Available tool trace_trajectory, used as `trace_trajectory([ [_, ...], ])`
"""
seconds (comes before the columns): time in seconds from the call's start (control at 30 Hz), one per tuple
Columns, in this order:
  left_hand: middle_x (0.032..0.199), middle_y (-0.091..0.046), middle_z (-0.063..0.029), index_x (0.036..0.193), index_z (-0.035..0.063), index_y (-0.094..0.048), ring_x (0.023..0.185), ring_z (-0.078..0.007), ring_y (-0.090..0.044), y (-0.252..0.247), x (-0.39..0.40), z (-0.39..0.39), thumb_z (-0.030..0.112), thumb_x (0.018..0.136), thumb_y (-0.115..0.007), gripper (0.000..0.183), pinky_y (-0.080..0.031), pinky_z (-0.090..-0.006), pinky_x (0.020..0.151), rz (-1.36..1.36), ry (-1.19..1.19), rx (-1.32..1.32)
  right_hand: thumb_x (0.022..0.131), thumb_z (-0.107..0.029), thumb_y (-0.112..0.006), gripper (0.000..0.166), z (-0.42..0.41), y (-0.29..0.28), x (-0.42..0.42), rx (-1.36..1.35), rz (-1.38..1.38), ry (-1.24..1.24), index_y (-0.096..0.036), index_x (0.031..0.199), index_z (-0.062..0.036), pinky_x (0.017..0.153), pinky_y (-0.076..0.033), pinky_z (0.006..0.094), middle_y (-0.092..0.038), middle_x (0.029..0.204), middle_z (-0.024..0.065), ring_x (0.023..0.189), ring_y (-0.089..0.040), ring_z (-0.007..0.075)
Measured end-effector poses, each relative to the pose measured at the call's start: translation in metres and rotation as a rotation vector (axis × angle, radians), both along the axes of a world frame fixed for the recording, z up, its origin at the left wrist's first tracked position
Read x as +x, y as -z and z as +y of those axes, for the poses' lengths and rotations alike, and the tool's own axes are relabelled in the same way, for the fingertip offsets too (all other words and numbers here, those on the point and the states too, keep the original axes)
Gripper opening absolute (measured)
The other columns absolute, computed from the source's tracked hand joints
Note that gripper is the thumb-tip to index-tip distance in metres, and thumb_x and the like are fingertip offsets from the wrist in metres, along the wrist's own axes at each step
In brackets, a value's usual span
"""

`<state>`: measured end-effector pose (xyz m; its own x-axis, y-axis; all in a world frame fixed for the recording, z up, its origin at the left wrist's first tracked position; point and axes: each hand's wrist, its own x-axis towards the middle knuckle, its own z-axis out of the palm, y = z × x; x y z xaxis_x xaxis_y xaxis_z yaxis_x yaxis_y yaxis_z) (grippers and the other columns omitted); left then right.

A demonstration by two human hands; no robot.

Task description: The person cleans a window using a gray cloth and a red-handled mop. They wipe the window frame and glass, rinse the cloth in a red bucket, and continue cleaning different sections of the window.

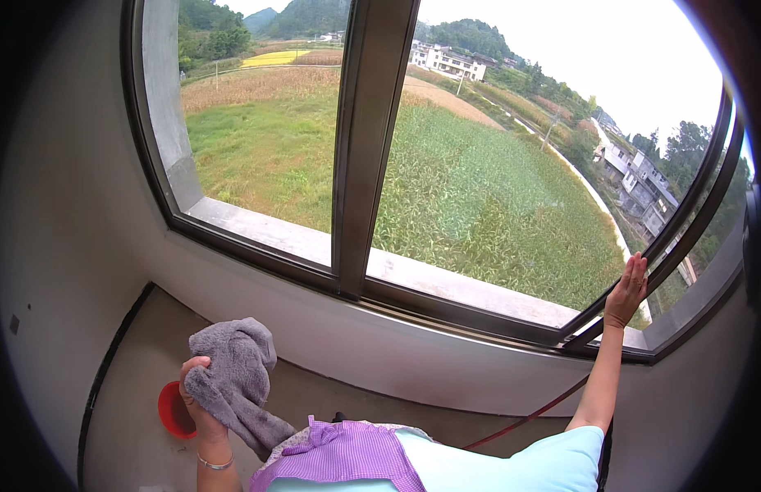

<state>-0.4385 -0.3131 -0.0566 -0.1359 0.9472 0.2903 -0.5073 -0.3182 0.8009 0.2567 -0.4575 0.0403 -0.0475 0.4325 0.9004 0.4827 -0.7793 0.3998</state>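
Observation:
A bunched grey plush cloth (235,369) is gripped in my left hand (199,393), with its lower end hanging towards my waist. Stretched out to the right, my right hand (627,292) lies with fairly straight fingers against the dark metal frame of a sliding window sash (669,237). Nothing shows in that hand, though its palm side is hidden. The large window pane (479,184) spans the view between the dark upright (371,147) and the right-hand frame. The cloth is below the window, apart from the glass.
A red plastic basin (174,411) stands on the floor behind my left wrist. A dark red pole (528,420) slants beneath the window near my right arm. The window track (460,329) runs above the pale lower wall (368,350). Outside lies a concrete ledge (417,277).

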Motion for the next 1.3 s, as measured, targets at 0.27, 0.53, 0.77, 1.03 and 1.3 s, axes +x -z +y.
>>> trace_trajectory([
  [0.27, 0.096, -0.057, -0.0046, 0.098, 0.0017, -0.055, 0.089, -0.0154, -0.057, -0.063, 0.076, 0.025, 0.018, 0.089, -0.060, 0.019, -0.050, -0.0296, 0.080, -0.082, 0.257, 0.273, 0.080, -0.004, -0.059, 0.053, 0.019, 0.017, -0.101, 0.206, 0.366, -0.391, -0.044, 0.130, -0.0044, 0.094, -0.041, 0.0375, -0.053, 0.128, 0.0110, 0.116, -0.052, 0.0247],
  [0.53, 0.123, -0.054, -0.0151, 0.125, -0.0031, -0.048, 0.107, -0.0213, -0.057, -0.103, 0.126, 0.065, 0.007, 0.089, -0.054, 0.037, -0.048, -0.0356, 0.093, -0.196, 0.664, 0.425, 0.068, -0.014, -0.077, 0.089, 0.091, 0.188, -0.368, -0.626, 1.639, -1.160, -0.027, 0.142, -0.0097, 0.086, -0.050, 0.0337, -0.051, 0.129, 0.0130, 0.098, -0.062, 0.0235],
  [0.77, 0.133, -0.046, -0.0154, 0.144, 0.0074, -0.023, 0.119, -0.0238, -0.050, -0.105, 0.092, 0.089, 0.011, 0.089, -0.057, 0.065, -0.045, -0.0378, 0.098, -0.183, 0.796, 0.334, 0.075, -0.013, -0.070, 0.025, 0.124, 0.206, -0.416, -0.293, 1.815, -1.139, -0.063, 0.100, -0.0098, 0.067, -0.049, 0.0341, -0.065, 0.086, 0.0093, 0.075, -0.063, 0.0286],
  [1.03, 0.117, -0.059, -0.0074, 0.132, 0.0114, -0.049, 0.114, -0.0274, -0.051, -0.088, 0.053, 0.089, 0.038, 0.060, -0.080, 0.082, -0.027, -0.0443, 0.106, 1.174, 0.652, 1.146, 0.089, -0.026, -0.056, 0.040, 0.136, 0.175, -0.478, -0.221, 2.618, -1.179, -0.051, 0.121, -0.0041, 0.087, -0.047, 0.0322, -0.057, 0.114, 0.0083, 0.102, -0.057, 0.0204],
  [1.3, 0.131, -0.048, -0.0160, 0.136, 0.0079, -0.040, 0.123, -0.0333, -0.044, -0.020, 0.033, 0.090, 0.039, 0.072, -0.073, 0.078, -0.034, -0.0423, 0.104, 1.090, 0.450, 0.594, 0.090, -0.021, -0.054, 0.049, 0.120, 0.120, -0.487, -0.352, 2.041, -1.576, -0.040, 0.134, -0.0037, 0.106, -0.033, 0.0361, -0.047, 0.132, 0.0116, 0.123, -0.043, 0.0239],
])
